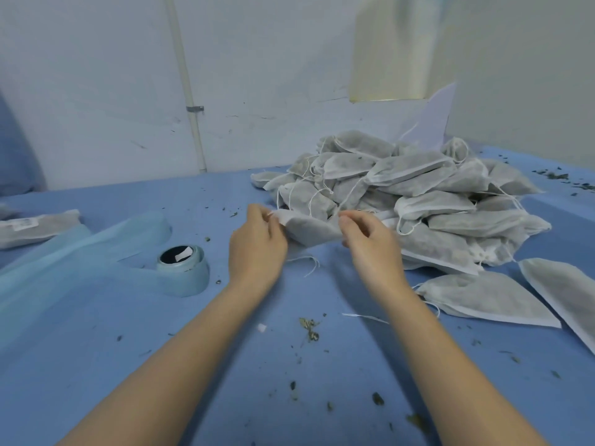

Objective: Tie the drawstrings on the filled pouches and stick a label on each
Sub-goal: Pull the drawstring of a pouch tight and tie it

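You hold one pouch (310, 228) just above the table (128, 365), left hand (257, 244) and right hand (370, 241) each pinching a top corner. Behind it, a heap (418, 191) beyond counting; two pouches (489, 297) right, one labelled pouch (35, 228) left, one label roll (183, 268).

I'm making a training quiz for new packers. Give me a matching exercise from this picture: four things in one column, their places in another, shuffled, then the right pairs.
Things:
1. held pouch
2. pouch pile
3. label roll
4. labelled pouch

Places:
A. at the far left edge of the table
B. between both hands
C. heaped at the back right
D. standing left of the left hand

Pairs: 1-B, 2-C, 3-D, 4-A
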Demonstrator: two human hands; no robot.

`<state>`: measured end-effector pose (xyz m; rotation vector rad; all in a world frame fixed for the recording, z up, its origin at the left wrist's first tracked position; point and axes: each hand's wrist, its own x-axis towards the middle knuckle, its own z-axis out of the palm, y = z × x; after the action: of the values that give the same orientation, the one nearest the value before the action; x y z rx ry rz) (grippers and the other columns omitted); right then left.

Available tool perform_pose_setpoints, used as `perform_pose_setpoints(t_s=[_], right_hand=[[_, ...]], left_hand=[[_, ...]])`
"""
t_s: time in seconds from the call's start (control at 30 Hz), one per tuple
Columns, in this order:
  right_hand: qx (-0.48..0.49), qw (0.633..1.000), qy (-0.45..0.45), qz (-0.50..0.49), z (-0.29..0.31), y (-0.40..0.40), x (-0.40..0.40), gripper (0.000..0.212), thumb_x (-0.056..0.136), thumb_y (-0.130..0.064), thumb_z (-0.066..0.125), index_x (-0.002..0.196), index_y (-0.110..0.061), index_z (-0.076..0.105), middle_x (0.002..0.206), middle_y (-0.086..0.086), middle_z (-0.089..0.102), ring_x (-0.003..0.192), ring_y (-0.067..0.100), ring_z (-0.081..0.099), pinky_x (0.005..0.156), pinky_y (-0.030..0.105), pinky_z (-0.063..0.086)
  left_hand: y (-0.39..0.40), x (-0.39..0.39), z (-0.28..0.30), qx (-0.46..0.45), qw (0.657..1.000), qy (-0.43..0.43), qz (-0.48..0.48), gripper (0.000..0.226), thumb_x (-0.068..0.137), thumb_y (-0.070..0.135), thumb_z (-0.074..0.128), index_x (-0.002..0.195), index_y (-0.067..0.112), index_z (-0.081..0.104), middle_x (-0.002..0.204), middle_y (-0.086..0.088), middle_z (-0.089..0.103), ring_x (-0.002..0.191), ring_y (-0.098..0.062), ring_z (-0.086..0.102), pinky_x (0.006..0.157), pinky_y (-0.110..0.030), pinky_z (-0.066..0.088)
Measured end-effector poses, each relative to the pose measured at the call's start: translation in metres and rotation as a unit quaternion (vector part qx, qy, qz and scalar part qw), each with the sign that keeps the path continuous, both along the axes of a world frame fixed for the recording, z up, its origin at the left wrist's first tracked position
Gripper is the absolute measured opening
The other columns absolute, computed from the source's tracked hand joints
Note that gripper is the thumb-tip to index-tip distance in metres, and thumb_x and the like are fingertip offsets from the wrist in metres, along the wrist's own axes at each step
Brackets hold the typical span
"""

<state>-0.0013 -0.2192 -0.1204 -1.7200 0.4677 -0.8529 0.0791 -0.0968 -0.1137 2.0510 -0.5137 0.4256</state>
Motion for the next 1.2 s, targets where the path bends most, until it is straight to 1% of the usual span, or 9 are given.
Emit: perform_pose_setpoints(t_s=[0.1, 0.17, 0.4, 0.5, 0.6, 0.73, 0.9, 1.03, 1.2], right_hand=[[0.119, 0.991, -0.025, 0.051, 0.002, 0.005, 0.003, 0.023, 0.098, -0.036, 0.048, 0.093, -0.022, 0.065, 0.097, -0.003, 0.068, 0.09, 0.016, 0.063, 0.091, 0.033, 0.049], [0.19, 0.974, -0.042, 0.112, 0.005, 0.009, 0.005, 0.032, 0.1, -0.04, 0.043, 0.099, -0.017, 0.064, 0.095, 0.005, 0.069, 0.08, 0.015, 0.063, 0.081, 0.029, 0.052], [0.141, 0.965, 0.036, 0.219, 0.0, 0.022, 0.0, 0.031, 0.096, -0.037, 0.052, 0.088, -0.014, 0.07, 0.092, 0.008, 0.074, 0.082, 0.017, 0.07, 0.065, 0.02, 0.054], [0.144, 0.964, 0.064, 0.212, -0.001, 0.023, 0.0, 0.027, 0.097, -0.032, 0.053, 0.094, -0.008, 0.065, 0.087, 0.014, 0.07, 0.072, 0.022, 0.067, 0.056, 0.023, 0.051], [0.209, 0.945, 0.061, 0.242, -0.001, 0.026, 0.0, 0.023, 0.103, -0.028, 0.042, 0.102, -0.01, 0.057, 0.07, 0.018, 0.068, 0.05, 0.023, 0.063, 0.046, 0.028, 0.052], [0.141, 0.962, 0.104, 0.207, 0.002, 0.023, -0.002, 0.025, 0.104, -0.029, 0.038, 0.093, -0.02, 0.059, 0.059, 0.007, 0.061, 0.032, 0.009, 0.04, 0.036, 0.018, 0.033], [0.005, 0.962, 0.157, 0.224, 0.005, 0.02, -0.007, 0.026, 0.099, -0.028, 0.046, 0.079, -0.022, 0.064, 0.047, -0.013, 0.048, 0.04, 0.005, 0.039, 0.037, 0.017, 0.026], [-0.005, 0.943, 0.179, 0.28, 0.005, 0.02, -0.009, 0.03, 0.096, -0.031, 0.05, 0.088, -0.006, 0.066, 0.059, -0.002, 0.042, 0.044, 0.008, 0.029, 0.04, 0.018, 0.021], [0.013, 0.952, 0.154, 0.265, 0.005, 0.023, -0.006, 0.048, 0.097, -0.046, 0.047, 0.055, -0.023, 0.053, 0.043, -0.01, 0.039, 0.036, 0.007, 0.029, 0.039, 0.018, 0.024]], left_hand=[[0.009, 0.005, 0.002, -0.082, 0.984, 0.16, 0.001, 0.008, 0.093, 0.019, 0.046, 0.087, 0.016, 0.05, 0.077, 0.005, 0.052, 0.069, -0.011, 0.05, 0.057, -0.019, 0.037], [0.013, 0.004, 0.003, -0.132, 0.961, 0.241, -0.024, 0.009, 0.09, 0.017, 0.049, 0.086, 0.01, 0.053, 0.081, -0.006, 0.058, 0.072, -0.023, 0.056, 0.069, -0.028, 0.047], [0.012, -0.02, 0.003, -0.294, 0.868, 0.386, -0.108, 0.018, 0.093, 0.001, 0.047, 0.092, -0.01, 0.062, 0.091, -0.021, 0.068, 0.074, -0.025, 0.068, 0.058, -0.025, 0.059], [0.01, -0.026, -0.001, -0.306, 0.859, 0.391, -0.123, 0.023, 0.097, 0.007, 0.046, 0.105, -0.01, 0.058, 0.098, -0.021, 0.068, 0.08, -0.024, 0.069, 0.07, -0.029, 0.059], [0.011, -0.029, -0.007, -0.216, 0.911, 0.338, -0.096, 0.021, 0.09, 0.02, 0.059, 0.099, 0.002, 0.057, 0.091, -0.013, 0.068, 0.083, -0.027, 0.067, 0.085, -0.041, 0.054], [0.015, -0.03, -0.009, -0.047, 0.987, 0.152, -0.013, 0.036, 0.076, 0.028, 0.071, 0.087, 0.02, 0.038, 0.094, 0.006, 0.044, 0.085, -0.013, 0.047, 0.065, -0.022, 0.035], [0.019, -0.036, -0.006, 0.108, 0.976, -0.173, -0.073, 0.068, 0.059, 0.025, 0.06, 0.123, 0.01, 0.043, 0.121, -0.006, 0.038, 0.113, -0.023, 0.034, 0.092, -0.025, 0.02], [0.02, -0.036, -0.002, 0.173, 0.952, -0.079, -0.239, 0.085, 0.063, 0.036, 0.05, 0.142, 0.018, 0.024, 0.134, 0.004, 0.042, 0.121, -0.017, 0.042, 0.1, -0.024, 0.03], [0.02, -0.033, -0.006, 0.154, 0.96, -0.031, -0.233, 0.079, 0.075, 0.037, 0.055, 0.142, 0.027, 0.015, 0.094, 0.009, 0.056, 0.083, -0.013, 0.055, 0.067, -0.026, 0.042]])
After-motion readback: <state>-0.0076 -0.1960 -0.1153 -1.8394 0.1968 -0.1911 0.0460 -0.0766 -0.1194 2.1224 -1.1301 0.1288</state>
